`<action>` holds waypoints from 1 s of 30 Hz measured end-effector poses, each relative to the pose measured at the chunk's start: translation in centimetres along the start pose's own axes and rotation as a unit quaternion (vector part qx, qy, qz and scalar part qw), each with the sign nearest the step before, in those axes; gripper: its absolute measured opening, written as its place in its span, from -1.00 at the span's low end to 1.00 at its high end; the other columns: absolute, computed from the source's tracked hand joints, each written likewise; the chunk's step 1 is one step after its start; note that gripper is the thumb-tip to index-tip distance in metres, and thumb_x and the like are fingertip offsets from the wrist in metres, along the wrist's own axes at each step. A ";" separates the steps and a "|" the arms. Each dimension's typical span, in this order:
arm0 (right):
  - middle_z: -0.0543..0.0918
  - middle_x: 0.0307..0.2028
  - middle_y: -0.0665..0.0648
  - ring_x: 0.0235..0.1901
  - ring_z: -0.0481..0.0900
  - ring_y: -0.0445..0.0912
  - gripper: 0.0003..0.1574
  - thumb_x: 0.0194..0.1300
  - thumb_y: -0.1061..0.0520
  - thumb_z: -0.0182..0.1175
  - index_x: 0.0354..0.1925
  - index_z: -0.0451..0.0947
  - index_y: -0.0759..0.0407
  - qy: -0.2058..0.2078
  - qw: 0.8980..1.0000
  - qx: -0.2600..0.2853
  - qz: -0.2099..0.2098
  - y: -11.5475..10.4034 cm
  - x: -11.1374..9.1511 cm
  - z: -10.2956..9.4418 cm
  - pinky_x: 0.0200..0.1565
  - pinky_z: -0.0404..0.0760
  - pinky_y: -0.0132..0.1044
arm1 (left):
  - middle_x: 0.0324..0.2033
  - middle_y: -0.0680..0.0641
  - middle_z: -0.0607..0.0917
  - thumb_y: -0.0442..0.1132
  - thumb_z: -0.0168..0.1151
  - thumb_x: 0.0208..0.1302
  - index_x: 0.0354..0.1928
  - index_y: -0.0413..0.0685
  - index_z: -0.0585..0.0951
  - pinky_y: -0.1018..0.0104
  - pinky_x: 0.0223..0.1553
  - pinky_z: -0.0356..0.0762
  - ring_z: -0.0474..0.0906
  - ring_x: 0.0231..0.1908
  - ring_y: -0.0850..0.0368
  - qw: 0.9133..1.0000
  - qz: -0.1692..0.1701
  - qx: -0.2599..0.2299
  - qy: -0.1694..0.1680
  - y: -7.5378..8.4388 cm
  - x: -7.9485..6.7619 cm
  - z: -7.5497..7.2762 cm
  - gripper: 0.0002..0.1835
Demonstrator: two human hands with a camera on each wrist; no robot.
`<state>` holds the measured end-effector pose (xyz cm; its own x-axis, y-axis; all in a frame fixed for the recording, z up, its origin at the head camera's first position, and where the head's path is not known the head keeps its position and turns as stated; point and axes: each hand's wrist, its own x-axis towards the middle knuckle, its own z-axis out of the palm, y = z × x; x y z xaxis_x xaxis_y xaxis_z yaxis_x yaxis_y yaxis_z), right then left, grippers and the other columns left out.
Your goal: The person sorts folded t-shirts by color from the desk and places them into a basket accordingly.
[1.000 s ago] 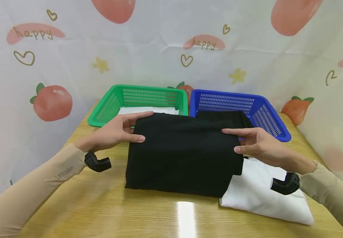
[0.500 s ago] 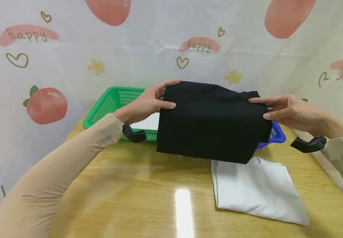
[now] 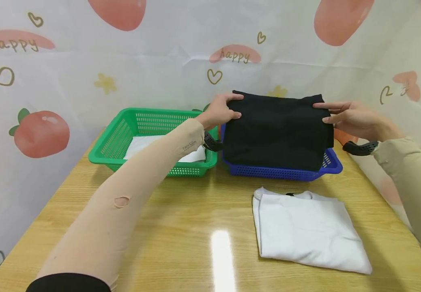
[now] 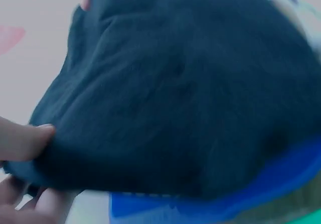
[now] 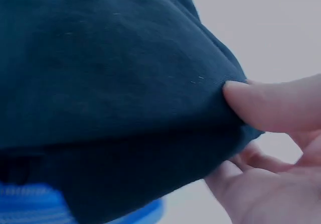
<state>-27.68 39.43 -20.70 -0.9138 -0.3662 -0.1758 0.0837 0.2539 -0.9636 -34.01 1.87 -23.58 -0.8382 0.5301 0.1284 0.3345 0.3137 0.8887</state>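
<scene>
A folded black cloth garment (image 3: pixel 274 132) hangs between both hands over the blue basket (image 3: pixel 269 172), hiding most of its inside. My left hand (image 3: pixel 220 110) pinches the garment's left edge, thumb in front. At the opposite edge my right hand (image 3: pixel 358 117) pinches it between thumb and fingers. The left wrist view shows the thumb on the dark cloth (image 4: pixel 165 93), with blue basket rim beneath. In the right wrist view the folded layers (image 5: pixel 125 83) sag below the thumb. Whether the cloth touches the basket's contents cannot be seen.
A green basket (image 3: pixel 152 110) holding folded white cloth (image 3: pixel 192 156) stands left of the blue one, partly behind the left forearm. A folded white garment (image 3: pixel 309 231) lies on the wooden table (image 3: pixel 181 243) at front right. A printed white curtain (image 3: pixel 174 73) hangs behind.
Both hands have carried the black garment up, away and to the right, from above the table to over the blue basket. The white garment on the table is uncovered.
</scene>
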 end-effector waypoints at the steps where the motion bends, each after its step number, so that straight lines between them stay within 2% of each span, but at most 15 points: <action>1: -0.36 0.36 0.05 0.29 -0.05 -0.08 -0.30 0.29 0.32 0.00 0.34 0.07 0.06 0.015 0.999 -0.032 0.011 0.5 0.4 0.1 -0.02 0.37 -0.39 | 0.22 0.06 0.22 -0.40 0.18 0.15 0.27 0.09 0.29 0.38 -0.07 0.36 0.26 0.12 0.17 0.999 -0.010 0.035 -0.011 -0.2 0.3 0.2 -0.38; 3: -0.32 0.36 0.11 0.29 -0.09 -0.01 -0.29 0.27 0.25 0.06 0.34 0.10 0.04 0.038 0.995 -0.089 0.028 1.5 1.1 0.4 -0.04 0.36 -0.42 | 0.22 -0.02 0.21 -0.45 0.15 0.15 0.30 0.02 0.22 0.39 -0.08 0.36 0.27 0.11 0.12 0.996 -0.032 0.077 -0.043 -0.6 0.9 0.7 -0.34; 5: -0.21 0.35 0.20 0.29 -0.09 0.02 -0.29 0.25 0.24 0.10 0.32 0.13 0.07 0.053 0.989 -0.132 0.038 2.3 1.9 0.7 -0.03 0.35 -0.39 | 0.23 -0.06 0.20 -0.48 0.12 0.16 0.33 -0.04 0.15 0.41 -0.12 0.35 0.28 0.09 0.11 0.987 -0.049 0.128 -0.080 -0.7 1.4 1.2 -0.31; 7: -0.02 0.25 0.34 0.28 -0.07 0.05 -0.32 0.23 0.25 0.11 0.30 0.17 0.14 0.060 0.981 -0.178 0.044 3.0 2.7 1.3 -0.03 0.34 -0.31 | 0.22 -0.10 0.22 -0.48 0.09 0.16 0.34 -0.10 0.10 0.40 -0.24 0.35 0.37 -0.05 0.10 0.974 -0.064 0.184 -0.114 -0.8 1.6 1.7 -0.30; 9: 0.07 0.19 0.40 0.27 -0.06 0.12 -0.34 0.22 0.29 0.11 0.28 0.20 0.22 0.059 0.970 -0.229 0.050 3.4 3.5 1.8 0.07 0.29 -0.15 | 0.25 -0.12 0.20 -0.42 0.05 0.19 0.35 -0.16 0.05 0.37 -0.28 0.30 0.38 -0.20 0.08 0.957 -0.069 0.243 -0.144 -0.9 1.8 2.3 -0.31; 12: 0.08 0.20 0.46 0.24 -0.07 0.25 -0.33 0.20 0.30 0.12 0.26 0.19 0.30 0.053 0.951 -0.296 0.067 3.7 4.4 2.5 0.08 0.21 0.09 | 0.28 -0.12 0.14 -0.29 0.03 0.22 0.35 -0.20 0.04 0.35 -0.14 0.31 0.37 -0.08 0.06 0.933 -0.071 0.307 -0.173 -0.9 1.7 3.1 -0.33; 13: 0.05 0.22 0.48 0.23 -0.08 0.29 -0.32 0.20 0.27 0.12 0.27 0.17 0.32 0.051 0.944 -0.318 0.071 3.7 4.5 2.6 0.07 0.19 0.14 | 0.29 -0.10 0.12 -0.25 0.03 0.24 0.34 -0.20 0.06 0.35 -0.05 0.29 0.32 0.03 0.08 0.927 -0.072 0.321 -0.179 -0.9 1.6 3.2 -0.34; 15: 0.02 0.24 0.48 0.21 -0.05 0.32 -0.31 0.22 0.25 0.10 0.27 0.14 0.35 0.045 0.939 -0.331 0.077 3.7 4.7 2.9 0.05 0.19 0.17 | 0.29 -0.09 0.15 -0.19 0.03 0.27 0.33 -0.20 0.11 0.29 0.07 0.25 0.19 0.18 0.06 0.921 -0.077 0.330 -0.190 -0.8 1.5 3.4 -0.37; 16: 0.03 0.24 0.47 0.21 -0.04 0.32 -0.31 0.24 0.23 0.09 0.28 0.12 0.36 0.040 0.939 -0.332 0.079 3.7 4.8 2.9 0.04 0.20 0.17 | 0.27 -0.09 0.18 -0.18 0.03 0.28 0.32 -0.20 0.14 0.27 0.08 0.26 0.13 0.22 0.06 0.921 -0.080 0.327 -0.195 -0.7 1.4 3.4 -0.39; 19: 0.05 0.24 0.46 0.19 0.03 0.30 -0.32 0.28 0.17 0.06 0.28 0.10 0.39 0.034 0.940 -0.329 0.082 3.6 4.7 2.9 0.01 0.27 0.14 | 0.26 -0.08 0.22 -0.18 0.04 0.29 0.30 -0.20 0.19 0.27 0.02 0.33 0.21 0.18 0.06 0.926 -0.090 0.299 -0.212 -0.6 1.0 3.2 -0.43; 22: 0.05 0.24 0.44 0.18 0.07 0.29 -0.31 0.30 0.11 0.04 0.28 0.09 0.38 0.033 0.938 -0.333 0.088 3.8 4.6 2.9 -0.02 0.33 0.10 | 0.26 -0.08 0.21 -0.18 0.03 0.30 0.31 -0.21 0.16 0.31 -0.02 0.36 0.27 0.15 0.06 0.935 -0.095 0.262 -0.218 -0.4 0.7 3.2 -0.42; 23: 0.09 0.23 0.43 0.09 0.19 0.29 -0.30 0.30 0.08 0.05 0.28 0.10 0.38 0.037 0.936 -0.338 0.087 3.8 4.5 2.9 -0.05 0.35 0.08 | 0.27 -0.08 0.20 -0.18 0.02 0.30 0.31 -0.20 0.15 0.31 0.00 0.35 0.25 0.16 0.07 0.937 -0.092 0.257 -0.218 -0.3 0.6 3.2 -0.41; 26: 0.10 0.22 0.44 0.05 0.20 0.29 -0.24 0.29 -0.02 0.05 0.28 0.10 0.36 0.048 0.932 -0.350 0.078 3.8 4.0 3.1 -0.04 0.31 0.12 | 0.28 -0.05 0.17 -0.15 0.01 0.30 0.32 -0.15 0.14 0.29 0.06 0.27 0.19 0.19 0.10 0.947 -0.080 0.240 -0.197 -0.1 -0.3 3.4 -0.41; 29: 0.11 0.22 0.42 0.07 0.18 0.28 -0.19 0.27 -0.13 0.04 0.29 0.09 0.32 0.065 0.934 -0.346 0.057 3.6 2.6 3.5 0.00 0.23 0.16 | 0.27 0.01 0.18 -0.10 0.00 0.31 0.32 -0.04 0.16 0.30 0.08 0.23 0.15 0.21 0.14 0.962 -0.038 0.222 -0.153 0.3 -2.0 3.8 -0.43; 30: 0.10 0.23 0.40 0.16 0.10 0.26 -0.18 0.26 -0.15 0.04 0.28 0.11 0.30 0.074 0.935 -0.342 0.046 3.5 1.8 3.6 0.04 0.19 0.17 | 0.26 0.04 0.19 -0.08 0.00 0.31 0.31 0.01 0.17 0.31 0.06 0.25 0.17 0.19 0.16 0.969 -0.022 0.204 -0.139 0.5 -2.7 4.0 -0.44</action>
<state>-27.63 36.40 -25.11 -0.9644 -0.1991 -0.1738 -0.0626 0.8110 -0.5817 -29.87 3.71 -25.25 -0.7260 0.6831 -0.0788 0.4918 0.5960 0.6348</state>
